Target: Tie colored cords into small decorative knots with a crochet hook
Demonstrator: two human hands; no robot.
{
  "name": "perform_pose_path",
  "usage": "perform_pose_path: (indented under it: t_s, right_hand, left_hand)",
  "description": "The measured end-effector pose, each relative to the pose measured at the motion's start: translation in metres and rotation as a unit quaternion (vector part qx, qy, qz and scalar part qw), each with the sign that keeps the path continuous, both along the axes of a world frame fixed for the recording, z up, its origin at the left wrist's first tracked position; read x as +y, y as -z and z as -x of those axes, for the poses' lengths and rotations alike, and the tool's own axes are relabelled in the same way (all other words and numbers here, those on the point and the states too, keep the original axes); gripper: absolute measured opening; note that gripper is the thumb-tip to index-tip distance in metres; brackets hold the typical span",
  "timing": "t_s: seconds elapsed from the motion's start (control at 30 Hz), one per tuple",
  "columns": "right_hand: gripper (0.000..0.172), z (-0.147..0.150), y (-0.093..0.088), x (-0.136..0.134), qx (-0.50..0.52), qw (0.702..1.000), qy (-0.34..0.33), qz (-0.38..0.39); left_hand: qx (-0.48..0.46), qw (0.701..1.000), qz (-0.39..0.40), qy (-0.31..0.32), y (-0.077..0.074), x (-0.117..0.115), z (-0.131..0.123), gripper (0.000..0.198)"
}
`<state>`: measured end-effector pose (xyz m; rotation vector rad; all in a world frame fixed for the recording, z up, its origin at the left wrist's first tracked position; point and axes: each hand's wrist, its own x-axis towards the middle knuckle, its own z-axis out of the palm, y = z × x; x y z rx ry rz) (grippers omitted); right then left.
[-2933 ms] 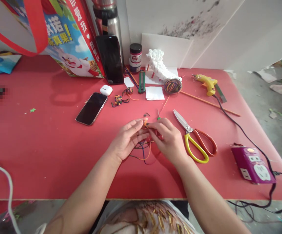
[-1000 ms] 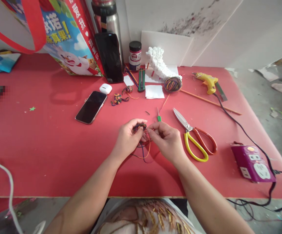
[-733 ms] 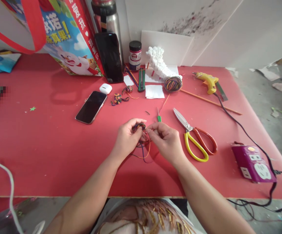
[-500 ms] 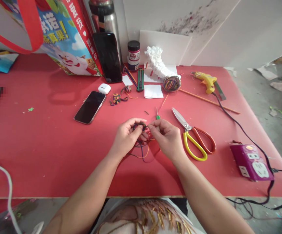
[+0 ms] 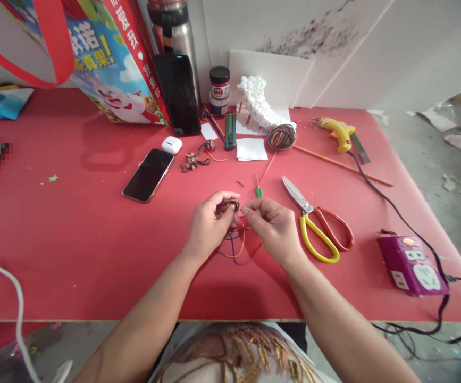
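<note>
My left hand point(image 5: 210, 218) is closed around a small dark multicoloured piece of knotted yarn point(image 5: 230, 204), thumb pressed on its front. Beside it, my right hand point(image 5: 272, 223) pinches at the piece's right edge; a thin strand seems to be between the fingertips, though it is too fine to make out fully. Loose yarn ends point(image 5: 232, 250) in orange and dark blue loop below the hands onto the table. A green-handled tool with a thin metal point point(image 5: 259, 191) lies just beyond my right hand. Scissors point(image 5: 306, 207) with one yellow and one red handle rest partly open to its right.
On the red table point(image 5: 74, 239) lie a phone point(image 5: 148, 175), an earbud case point(image 5: 172, 144), a small knotted yarn piece point(image 5: 191, 161), a yarn ball point(image 5: 281, 137), a green cutter point(image 5: 229, 132), a yellow glue gun point(image 5: 336, 133) and a purple power socket point(image 5: 411, 265) with black cables.
The yarn piece has turned slightly in my left hand, and the hanging strands have shifted a little. My right hand stays pinched close to the piece's edge.
</note>
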<state>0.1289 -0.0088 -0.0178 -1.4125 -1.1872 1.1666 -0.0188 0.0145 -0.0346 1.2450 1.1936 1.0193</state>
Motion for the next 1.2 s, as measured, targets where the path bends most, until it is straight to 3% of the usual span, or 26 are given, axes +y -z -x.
perform_pose_path:
  t_s: [0.17, 0.3, 0.53, 0.7, 0.9, 1.03, 1.2]
  right_hand:
    - [0.022, -0.006, 0.009, 0.005, -0.036, 0.999, -0.026, 0.012]
    - [0.018, -0.017, 0.018, 0.011, -0.114, 0.993, -0.018, -0.029]
    - [0.018, -0.019, 0.019, 0.011, -0.159, 0.985, -0.024, -0.063]
    - [0.026, -0.015, 0.014, 0.008, -0.162, 0.985, -0.038, -0.038]
    - [0.031, -0.013, 0.01, 0.004, -0.154, 0.979, -0.136, 0.001]
    - [0.026, -0.01, 0.008, 0.001, -0.113, 0.985, -0.133, 0.0]
    - [0.024, -0.007, 0.007, -0.001, -0.085, 0.992, -0.094, 0.003]
  left_hand:
    - [-0.012, 0.999, 0.034, -0.006, 0.003, 0.006, 0.006, 0.022]
    - [-0.06, 0.996, 0.07, -0.017, 0.001, 0.01, 0.01, 0.022]
    - [-0.073, 0.993, 0.094, 0.023, -0.008, 0.004, 0.005, 0.03]
    - [-0.033, 0.997, 0.065, 0.004, -0.002, 0.004, 0.005, 0.026]
    - [0.088, 0.994, -0.067, -0.025, 0.005, 0.004, 0.009, 0.022]
    - [0.117, 0.988, -0.097, -0.026, 0.004, 0.003, 0.009, 0.022]
    - [0.089, 0.993, -0.065, -0.034, 0.001, 0.003, 0.005, 0.026]
